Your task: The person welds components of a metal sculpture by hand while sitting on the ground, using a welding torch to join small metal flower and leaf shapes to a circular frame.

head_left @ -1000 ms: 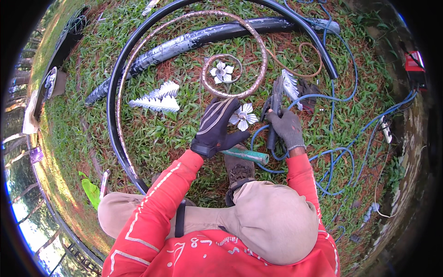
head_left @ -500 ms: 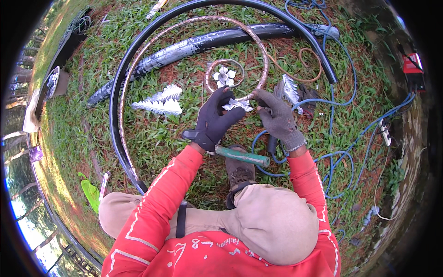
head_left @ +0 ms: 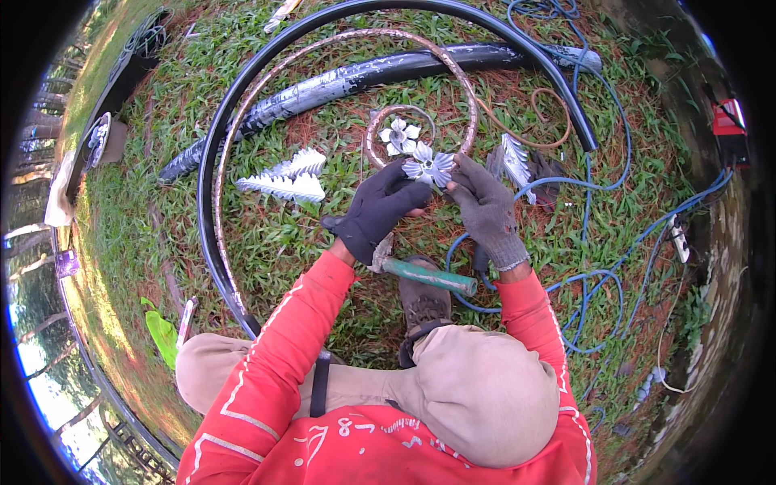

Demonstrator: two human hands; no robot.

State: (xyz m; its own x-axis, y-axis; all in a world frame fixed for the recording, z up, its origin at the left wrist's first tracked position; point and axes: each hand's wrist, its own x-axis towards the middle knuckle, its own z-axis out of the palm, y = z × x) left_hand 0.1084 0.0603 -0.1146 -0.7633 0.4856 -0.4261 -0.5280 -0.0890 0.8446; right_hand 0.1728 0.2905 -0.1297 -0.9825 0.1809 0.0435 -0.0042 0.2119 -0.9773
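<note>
Grass scattered with brown needles fills most of this downward view. At the bottom, someone in a red long-sleeved top (head_left: pixel 271 356) and beige trousers (head_left: pixel 485 396) reaches toward the centre. A glossy black curved bar (head_left: pixel 204 186) arcs from centre left over the top to the upper right. Inside it, a copper-coloured scroll (head_left: pixel 380 34) coils toward upper centre; a scuffed black-and-silver pipe (head_left: pixel 339 83) slants across the top beneath both. Blue cord (head_left: pixel 602 187) loops down the right side.

The gloved left hand (head_left: pixel 380 202) and gloved right hand (head_left: pixel 489 210) meet just above centre. A green-handled tool (head_left: pixel 432 275) lies below them. Jagged silver leaves (head_left: pixel 283 187) rest left of centre. Between the hands is a silver metal flower (head_left: pixel 429 166), the left fingers curled on its left edge, the right pinching its right edge. A second flower (head_left: pixel 399 136) sits just above, within the scroll's inner coil.
</note>
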